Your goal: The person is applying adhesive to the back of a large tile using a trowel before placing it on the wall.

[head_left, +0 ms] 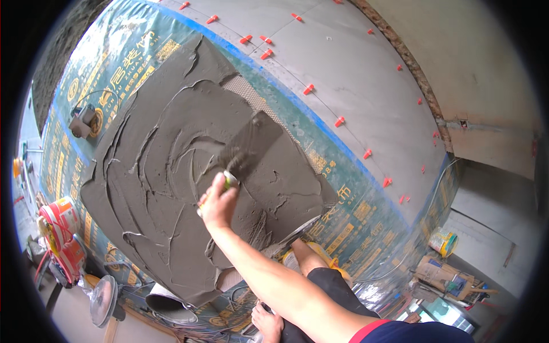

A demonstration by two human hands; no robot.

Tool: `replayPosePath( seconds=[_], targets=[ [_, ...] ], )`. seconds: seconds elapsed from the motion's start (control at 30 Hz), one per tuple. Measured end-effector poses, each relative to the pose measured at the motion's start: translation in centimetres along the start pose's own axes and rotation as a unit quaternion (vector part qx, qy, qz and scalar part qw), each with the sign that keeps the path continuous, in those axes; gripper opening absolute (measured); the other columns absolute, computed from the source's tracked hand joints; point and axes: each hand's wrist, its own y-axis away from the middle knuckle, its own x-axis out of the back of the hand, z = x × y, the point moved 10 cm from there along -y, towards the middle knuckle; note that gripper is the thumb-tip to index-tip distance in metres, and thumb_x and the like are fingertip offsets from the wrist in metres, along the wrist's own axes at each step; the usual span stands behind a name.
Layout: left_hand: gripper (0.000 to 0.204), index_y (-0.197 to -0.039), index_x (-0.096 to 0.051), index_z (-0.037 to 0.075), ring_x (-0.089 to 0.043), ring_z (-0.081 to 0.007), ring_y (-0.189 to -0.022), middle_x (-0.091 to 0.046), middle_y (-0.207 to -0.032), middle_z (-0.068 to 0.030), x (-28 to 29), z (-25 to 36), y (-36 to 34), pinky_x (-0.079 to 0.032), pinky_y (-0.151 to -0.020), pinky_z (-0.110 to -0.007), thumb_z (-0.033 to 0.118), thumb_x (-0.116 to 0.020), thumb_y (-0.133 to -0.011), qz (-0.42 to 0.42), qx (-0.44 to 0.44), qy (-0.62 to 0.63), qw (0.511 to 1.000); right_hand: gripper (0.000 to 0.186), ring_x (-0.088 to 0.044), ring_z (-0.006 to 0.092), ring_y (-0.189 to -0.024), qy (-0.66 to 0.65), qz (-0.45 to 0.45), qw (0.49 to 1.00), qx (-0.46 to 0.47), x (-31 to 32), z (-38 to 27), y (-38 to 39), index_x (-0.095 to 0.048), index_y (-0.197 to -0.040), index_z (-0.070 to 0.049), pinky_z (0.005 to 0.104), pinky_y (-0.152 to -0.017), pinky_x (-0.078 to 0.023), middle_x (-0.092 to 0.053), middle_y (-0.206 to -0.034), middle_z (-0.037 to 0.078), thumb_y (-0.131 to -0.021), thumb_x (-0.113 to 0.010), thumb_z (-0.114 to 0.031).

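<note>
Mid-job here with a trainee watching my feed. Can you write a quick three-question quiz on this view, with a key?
1. Multiple choice: what does the right hand hold over the mortar?
A) a hammer
B) a trowel
C) a paint roller

2. True or false: the red clips stand in the mortar.

3. Fill in: between the grey tiles and the printed green sheeting runs a strip coloured ____.

Key:
1. B
2. False; the red clips are on the grey tiles.
3. Blue
</note>
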Motion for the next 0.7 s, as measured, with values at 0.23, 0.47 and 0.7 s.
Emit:
replayPosePath(
  seconds=[0.23,0.47,0.7],
  targets=[
    [0.049,-0.124,-0.054,-0.002,-0.060,-0.0405,-0.106,-0.062,-0.116,-0.0239,2.8,5.1,1.0,-0.047,-0.095,-0.047,0.025,-0.063,-0.084,0.042,-0.029,0.023,0.998,0.053,-0.054,0.0192,-0.040,0.168,0.011,0.973,0.157,-8.2,-5.4,-6.3,-0.044,-0.104,0.001,0.0363,-0.036,-0.045,-0.057,-0.063,0.008,-0.102,-0.045,-0.051],
    [0.050,-0.120,-0.057,-0.003,-0.060,-0.0401,-0.107,-0.063,-0.113,-0.0253,2.5,2.0,1.4,-0.047,-0.095,-0.047,0.031,-0.063,-0.085,0.024,0.036,0.034,0.998,0.050,-0.065,0.0508,-0.083,0.433,-0.211,0.859,0.173,-8.5,-6.0,-5.7,-0.044,-0.106,0.000,0.0548,-0.075,-0.052,-0.066,-0.091,0.032,-0.101,-0.044,-0.050],
    [0.052,-0.121,-0.057,-0.003,-0.060,-0.0398,-0.106,-0.063,-0.112,-0.0248,2.6,4.0,1.6,-0.047,-0.093,-0.047,0.034,-0.062,-0.085,0.045,0.021,0.023,0.998,0.046,-0.064,0.0517,-0.091,0.688,-0.231,0.630,0.277,-4.0,-17.1,-8.2,-0.046,-0.111,-0.002,0.0564,-0.080,-0.051,-0.066,-0.094,0.032,-0.101,-0.046,-0.046]
  ],
)
